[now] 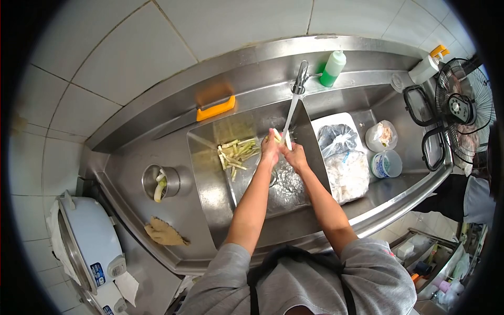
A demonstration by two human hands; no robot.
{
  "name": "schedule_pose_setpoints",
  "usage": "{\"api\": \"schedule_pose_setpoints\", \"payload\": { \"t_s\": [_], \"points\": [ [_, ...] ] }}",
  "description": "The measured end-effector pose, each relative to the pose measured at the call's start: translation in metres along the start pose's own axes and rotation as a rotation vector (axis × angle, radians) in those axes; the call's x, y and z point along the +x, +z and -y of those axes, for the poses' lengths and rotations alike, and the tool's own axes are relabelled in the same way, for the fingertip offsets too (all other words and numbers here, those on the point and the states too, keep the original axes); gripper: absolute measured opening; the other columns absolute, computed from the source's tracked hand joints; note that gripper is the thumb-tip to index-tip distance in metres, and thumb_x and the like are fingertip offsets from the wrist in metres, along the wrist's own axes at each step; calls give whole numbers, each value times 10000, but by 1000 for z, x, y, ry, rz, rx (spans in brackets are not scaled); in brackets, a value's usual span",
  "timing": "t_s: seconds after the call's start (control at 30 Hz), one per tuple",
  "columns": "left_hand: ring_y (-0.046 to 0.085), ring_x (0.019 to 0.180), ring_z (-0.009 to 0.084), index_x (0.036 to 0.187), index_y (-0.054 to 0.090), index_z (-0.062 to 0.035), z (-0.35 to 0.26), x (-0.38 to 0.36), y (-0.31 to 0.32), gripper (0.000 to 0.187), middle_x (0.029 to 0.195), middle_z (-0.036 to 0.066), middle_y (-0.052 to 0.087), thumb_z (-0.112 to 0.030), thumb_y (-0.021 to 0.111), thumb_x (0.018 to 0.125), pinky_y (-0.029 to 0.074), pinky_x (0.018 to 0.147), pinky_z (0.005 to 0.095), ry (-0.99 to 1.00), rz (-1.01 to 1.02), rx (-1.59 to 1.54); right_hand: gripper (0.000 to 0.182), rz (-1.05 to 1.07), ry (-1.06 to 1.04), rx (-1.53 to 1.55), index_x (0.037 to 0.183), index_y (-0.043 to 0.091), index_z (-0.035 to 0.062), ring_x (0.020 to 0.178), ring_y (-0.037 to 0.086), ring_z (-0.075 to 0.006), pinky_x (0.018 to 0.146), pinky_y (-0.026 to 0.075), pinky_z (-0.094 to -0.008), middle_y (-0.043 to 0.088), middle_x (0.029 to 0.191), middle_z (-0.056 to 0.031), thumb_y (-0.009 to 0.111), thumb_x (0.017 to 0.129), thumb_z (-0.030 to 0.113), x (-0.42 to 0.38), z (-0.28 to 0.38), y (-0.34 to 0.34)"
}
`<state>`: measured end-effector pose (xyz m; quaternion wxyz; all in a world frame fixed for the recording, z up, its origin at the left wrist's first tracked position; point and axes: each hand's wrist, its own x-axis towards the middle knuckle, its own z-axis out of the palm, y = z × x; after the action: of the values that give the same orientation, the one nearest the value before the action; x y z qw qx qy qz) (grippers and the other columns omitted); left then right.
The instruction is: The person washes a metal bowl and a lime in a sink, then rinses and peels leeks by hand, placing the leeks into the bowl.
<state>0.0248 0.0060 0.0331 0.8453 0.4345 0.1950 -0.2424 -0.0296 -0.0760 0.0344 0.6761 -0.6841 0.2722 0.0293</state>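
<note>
Under the running faucet (300, 79), my left hand (270, 150) and my right hand (295, 156) are close together over the sink basin (210, 194). Each is closed around a pale stalk piece: one stalk (276, 135) shows at my left fingers, another (289, 140) at my right. Water runs down onto them and splashes in the basin below. Several cut green-white stalks (239, 152) lie in the basin to the left of my hands. A metal pot (171, 181) with a few more stalk pieces stands on the left drainboard.
A tan glove (164, 232) lies on the left drainboard. An orange-handled knife (216, 109) rests behind the basin. Green soap bottle (333, 68) stands beside the faucet. Plastic bags (346, 176) and round tubs (381, 136) fill the right basin; a fan (462, 107) is at far right.
</note>
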Motion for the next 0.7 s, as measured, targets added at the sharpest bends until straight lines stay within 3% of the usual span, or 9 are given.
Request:
{"api": "schedule_pose_setpoints", "payload": {
  "t_s": [0.13,0.2,0.27,0.3,0.33,0.4,0.5,0.67,0.7],
  "points": [
    [536,774,166,923,518,-55,6,9,-4,332,824,53,546,-368,493,817,451,656,305,72,-6,-26,67,159,203,424,781,556,24,505,416,-57,439,317,-200,514,619,-10,571,749,81,-2,14,-7],
    [529,791,160,944,521,-51,7,8,-8,338,847,54,550,-364,491,819,441,668,295,42,98,87,23,110,209,435,759,556,33,513,424,-69,459,332,-202,500,605,-2,562,749,53,-6,22,-4],
    [524,801,151,965,521,-37,6,3,-1,345,871,63,556,-349,499,820,429,681,293,90,-72,60,21,-64,126,339,737,553,36,511,421,-65,466,339,-200,475,591,16,573,740,40,-10,35,1],
    [524,801,151,965,521,-37,10,6,0,345,871,63,556,-349,499,820,429,681,293,91,-73,58,50,-107,58,341,712,538,25,549,471,-158,512,384,-272,484,591,-38,574,695,-7,-8,34,5],
    [523,796,147,964,526,-31,16,9,1,346,881,63,557,-345,504,819,427,687,294,116,-155,5,50,-107,58,340,712,538,25,549,471,-158,512,384,-272,484,591,-38,574,695,-7,-7,33,6],
    [522,791,142,962,532,-25,25,13,2,347,892,63,559,-340,508,818,424,694,295,141,-238,-48,49,-417,-746,-533,710,533,-2,672,493,-304,620,398,-374,532,681,-129,535,670,-32,-5,34,9],
    [540,725,186,900,547,26,15,12,8,363,832,105,584,-323,469,842,433,669,313,-17,-896,146,55,-395,-682,-471,680,490,-1,746,461,-359,659,380,-408,508,716,-168,532,654,-24,-8,48,8],
    [537,671,167,872,467,-19,28,10,-40,260,753,92,566,-278,466,849,449,606,303,198,-666,-74,252,-503,-439,-249,805,543,-21,634,525,-356,607,406,-408,539,666,-210,521,797,230,9,113,-15],
    [531,654,150,883,475,-23,32,9,-39,207,759,80,562,-226,471,844,450,582,288,189,-461,105,252,-489,-473,-238,842,550,-16,678,531,-363,636,414,-397,551,709,-217,521,794,229,40,105,-21]
  ]
}}
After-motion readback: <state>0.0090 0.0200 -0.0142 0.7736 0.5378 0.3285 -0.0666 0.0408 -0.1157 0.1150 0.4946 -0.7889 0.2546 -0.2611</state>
